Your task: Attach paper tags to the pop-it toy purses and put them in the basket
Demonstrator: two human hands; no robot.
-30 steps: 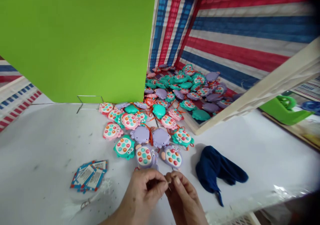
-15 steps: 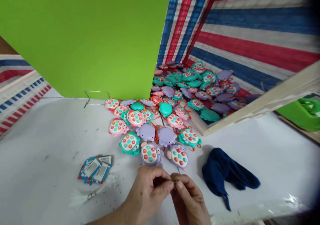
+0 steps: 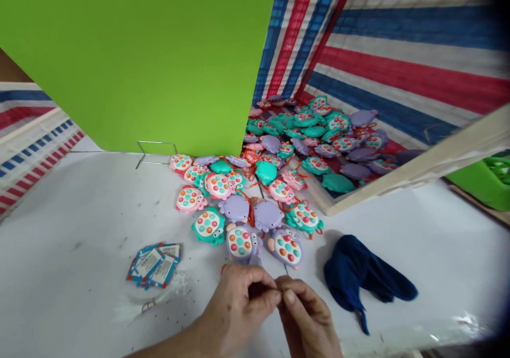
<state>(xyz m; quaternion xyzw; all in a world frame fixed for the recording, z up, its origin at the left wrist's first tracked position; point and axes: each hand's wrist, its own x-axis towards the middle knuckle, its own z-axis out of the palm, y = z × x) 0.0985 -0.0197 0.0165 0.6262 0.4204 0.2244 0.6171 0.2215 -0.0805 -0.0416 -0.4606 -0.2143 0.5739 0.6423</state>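
Note:
My left hand (image 3: 241, 300) and my right hand (image 3: 306, 315) meet at the front of the white table, thumbs and forefingers pinched together tip to tip. Whatever lies between the fingertips is too small to name. A bit of red shows at the back of my left hand. Just beyond the hands lie two purple animal-shaped toys, one on the left (image 3: 242, 242) and one on the right (image 3: 286, 247), with coloured round buttons face up. Behind them are more toys in green, pink and purple, such as a green one (image 3: 208, 225), some with orange cords.
A wooden-framed bin (image 3: 332, 207) lined with striped cloth holds a heap of such toys. A tall green panel (image 3: 139, 66) stands behind. Printed cards (image 3: 155, 265) and white strands (image 3: 137, 304) lie left; a dark blue cloth (image 3: 358, 273) lies right. A bent wire (image 3: 156, 152) touches the panel's base.
Both hands keep their pinch and have shifted very slightly right in view. The whole scene has slid a little as the camera turned; a bit of red now shows by the left hand.

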